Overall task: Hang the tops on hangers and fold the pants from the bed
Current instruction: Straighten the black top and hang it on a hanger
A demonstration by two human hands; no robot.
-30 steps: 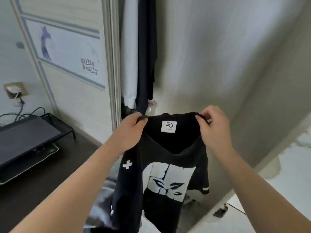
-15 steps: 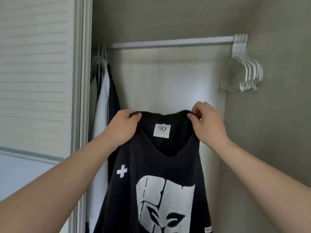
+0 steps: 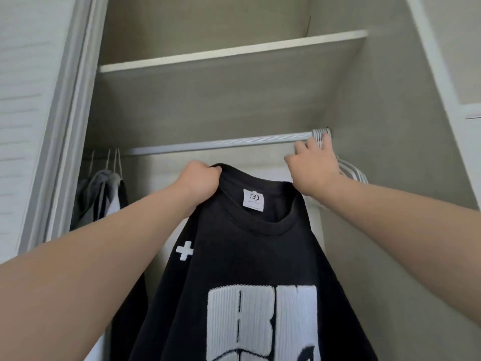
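My left grip (image 3: pixel 201 182) is clenched on the collar of the black top (image 3: pixel 260 256), holding it just below the middle of the closet rod (image 3: pixel 213 145). The top hangs down from there, its white label (image 3: pixel 253 200) facing me. My right grip (image 3: pixel 313 170) is at the rod's right end, fingers among the hooks of the white hangers (image 3: pixel 351 173) bunched there; I cannot tell whether it grasps one. Grey and dark clothes (image 3: pixel 104 194) hang at the rod's left end. A shelf (image 3: pixel 229 52) sits above the rod.
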